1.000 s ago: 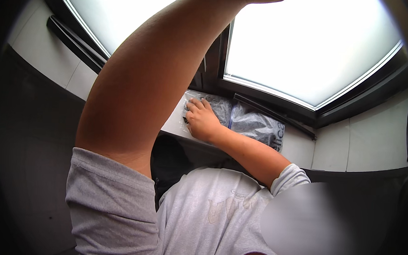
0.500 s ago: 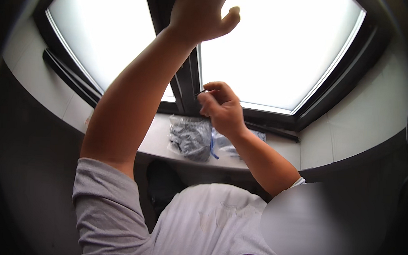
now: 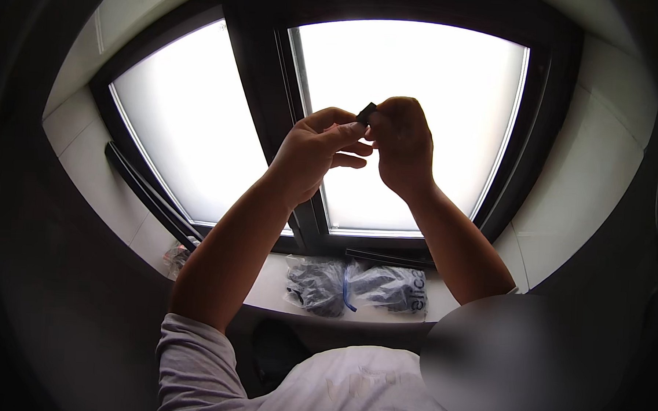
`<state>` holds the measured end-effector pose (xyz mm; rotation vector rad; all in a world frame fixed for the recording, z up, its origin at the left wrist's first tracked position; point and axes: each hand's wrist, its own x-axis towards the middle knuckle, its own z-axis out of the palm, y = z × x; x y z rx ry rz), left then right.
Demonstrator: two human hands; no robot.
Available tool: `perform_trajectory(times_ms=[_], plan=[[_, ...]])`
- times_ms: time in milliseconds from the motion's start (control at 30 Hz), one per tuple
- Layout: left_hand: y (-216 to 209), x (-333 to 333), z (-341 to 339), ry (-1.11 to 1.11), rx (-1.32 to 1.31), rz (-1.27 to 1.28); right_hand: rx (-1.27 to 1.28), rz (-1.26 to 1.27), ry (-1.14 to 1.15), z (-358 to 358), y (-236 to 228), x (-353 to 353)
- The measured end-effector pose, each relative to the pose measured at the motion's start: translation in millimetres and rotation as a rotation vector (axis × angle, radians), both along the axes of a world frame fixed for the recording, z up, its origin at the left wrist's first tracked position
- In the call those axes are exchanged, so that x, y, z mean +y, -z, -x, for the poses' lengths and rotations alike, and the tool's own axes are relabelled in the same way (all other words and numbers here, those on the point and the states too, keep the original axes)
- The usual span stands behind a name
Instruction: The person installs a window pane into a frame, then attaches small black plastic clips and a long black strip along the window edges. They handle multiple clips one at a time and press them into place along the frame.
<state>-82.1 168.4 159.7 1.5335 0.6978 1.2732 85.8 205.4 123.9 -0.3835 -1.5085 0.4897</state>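
Observation:
In front of the bright right window pane (image 3: pixel 459 79), both of my hands meet at chest height or above. A small black block-like piece (image 3: pixel 366 112) sits between them; its exact kind I cannot make out. My left hand (image 3: pixel 309 152) pinches it between thumb and forefinger, with the other fingers loosely spread below. From the right, the curled fingers of my right hand (image 3: pixel 406 144) press against the same piece. Backlight darkens the right hand, and its far fingers are hidden.
A dark window frame (image 3: pixel 256 99) surrounds two frosted panes. On the white sill lie a clear plastic bag of grey stuff (image 3: pixel 318 287) and a second bag (image 3: pixel 393 289), with a blue strip between them. Black strips lie at the left side (image 3: pixel 149 194) and behind the bags (image 3: pixel 389 259).
My left hand has come down from the top of the window to meet my right hand. Both now hold the small black piece. The view has tilted, showing more of the window's top.

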Motion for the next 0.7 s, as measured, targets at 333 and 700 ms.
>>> perform_trajectory(times_ms=[333, 700], plan=[[-18, -11, 0, -0.061, -0.144, -0.009, -0.053, -0.205, 0.088, 2, -11, -1], [-14, 90, 3, -1.008, 0.647, -1.499, -0.316, -0.387, 1.174, -95, 8, 58]])
